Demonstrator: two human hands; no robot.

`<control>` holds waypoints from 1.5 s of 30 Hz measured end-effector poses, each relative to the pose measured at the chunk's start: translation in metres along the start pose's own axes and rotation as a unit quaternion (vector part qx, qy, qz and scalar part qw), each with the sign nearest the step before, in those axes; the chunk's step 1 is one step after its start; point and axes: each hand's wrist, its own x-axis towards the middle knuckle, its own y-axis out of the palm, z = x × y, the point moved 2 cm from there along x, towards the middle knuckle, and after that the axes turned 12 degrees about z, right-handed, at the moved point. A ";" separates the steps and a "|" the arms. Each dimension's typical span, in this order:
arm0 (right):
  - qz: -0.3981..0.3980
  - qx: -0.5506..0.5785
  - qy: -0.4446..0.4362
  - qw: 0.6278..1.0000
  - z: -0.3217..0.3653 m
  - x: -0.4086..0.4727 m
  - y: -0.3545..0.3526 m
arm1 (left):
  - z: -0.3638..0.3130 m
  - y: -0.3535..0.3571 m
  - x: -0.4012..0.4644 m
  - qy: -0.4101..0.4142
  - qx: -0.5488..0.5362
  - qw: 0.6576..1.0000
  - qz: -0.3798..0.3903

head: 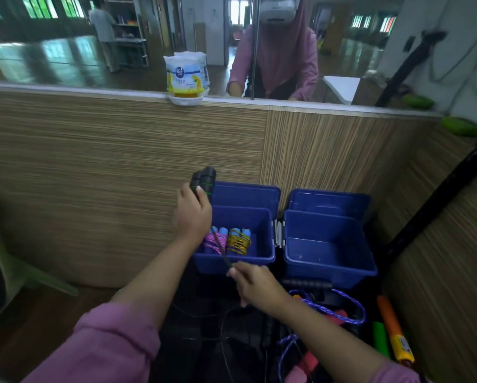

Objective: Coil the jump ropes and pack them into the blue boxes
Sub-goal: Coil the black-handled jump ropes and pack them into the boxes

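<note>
Jump ropes still loose lie nearest, on the dark surface: a purple cord (339,310), black handles (307,284), a green handle (381,338) and an orange one (394,324), in a tangle. Right hand (255,284) pinches a thin black cord (221,250) just in front of the left blue box (234,258). Left hand (193,214), raised over that box's left rim, grips the paired black handles with green rings (204,179), upright; the cord runs taut between the hands. Inside the left box sit two coiled ropes, pink (214,241) and yellow (239,241), side by side. Right blue box (329,255) beside it looks empty; both lids stand open against the wood panel (121,150).

Judgement: coiling step, barely begun. Next move calls for wrapping cord round the handles, keeping tension so the turns lie snug.
</note>
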 end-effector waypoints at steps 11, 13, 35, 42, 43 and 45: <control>-0.062 -0.243 -0.032 0.967 0.050 -0.002 -0.088 | 0.042 0.017 -0.028 0.153 0.285 0.928 0.186; -0.031 -0.210 -0.051 0.976 0.044 0.005 -0.099 | 0.044 0.023 -0.035 0.237 0.314 0.897 0.201; -0.040 0.186 -0.009 0.982 -0.014 0.005 -0.082 | -0.019 0.015 -0.059 0.333 -0.029 0.915 0.226; -0.018 0.291 0.017 0.957 0.021 0.019 -0.030 | -0.023 0.009 -0.025 0.207 -0.086 0.974 0.044; -0.010 0.283 0.026 0.959 0.025 0.020 -0.022 | -0.021 0.008 -0.022 0.180 -0.095 0.979 0.015; -0.001 0.282 0.045 0.958 0.028 0.018 -0.010 | -0.016 0.003 -0.016 0.118 -0.093 0.988 -0.024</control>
